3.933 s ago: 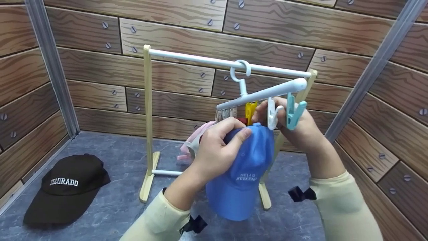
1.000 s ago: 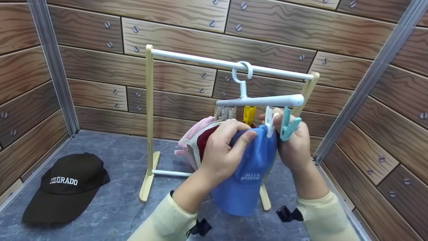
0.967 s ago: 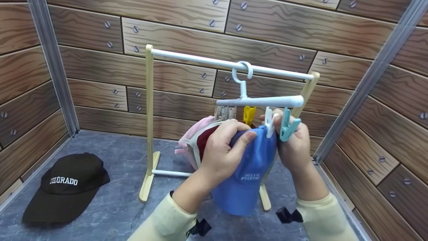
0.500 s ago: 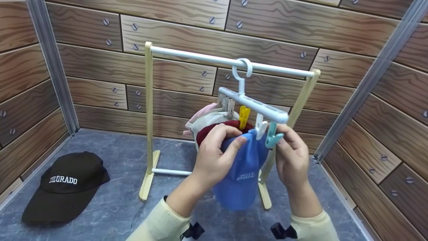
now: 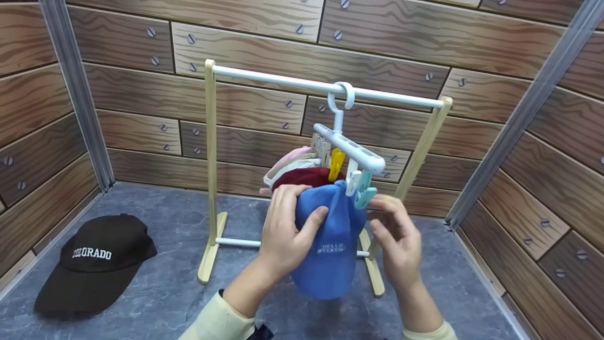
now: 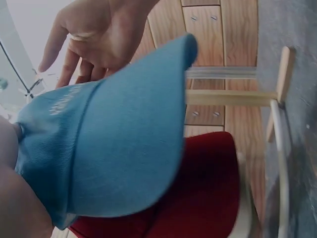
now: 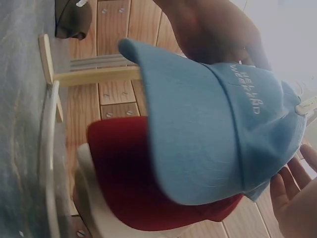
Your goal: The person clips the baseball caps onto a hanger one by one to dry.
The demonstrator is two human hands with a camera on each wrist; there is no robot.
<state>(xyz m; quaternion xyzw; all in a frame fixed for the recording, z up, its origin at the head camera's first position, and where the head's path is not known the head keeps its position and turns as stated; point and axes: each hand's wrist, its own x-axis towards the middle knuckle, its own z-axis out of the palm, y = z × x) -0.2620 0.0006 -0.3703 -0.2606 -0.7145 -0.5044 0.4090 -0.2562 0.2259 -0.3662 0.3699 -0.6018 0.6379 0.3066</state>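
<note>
A blue baseball cap (image 5: 325, 226) lettered HELLO WEEKEND hangs brim-down, its crown bunched at the white clip (image 5: 353, 183) of the hanger. My left hand (image 5: 285, 231) holds the cap's left side, thumb across the front and fingers at the far side. My right hand (image 5: 401, 241) is just right of the cap, fingers apart and loosely bent, near the teal clip (image 5: 364, 191), holding nothing. The right wrist view shows the white clip (image 7: 307, 105) at the crown. Behind hang a dark red cap (image 5: 306, 177), a whitish cap (image 5: 297, 166) and a pink cap (image 5: 293, 155).
A white hanger (image 5: 349, 146) hooks over the rack's white rail (image 5: 278, 81); a yellow clip (image 5: 336, 164) and several greyish clips (image 5: 322, 147) hang from it. A black COLORADO cap (image 5: 96, 264) lies on the grey tabletop (image 5: 174, 311) at left. Wood-patterned walls surround the rack.
The hanger has swung, its right end coming nearer and to the left. The blue cap and left hand moved left. My right hand has come away from the clips.
</note>
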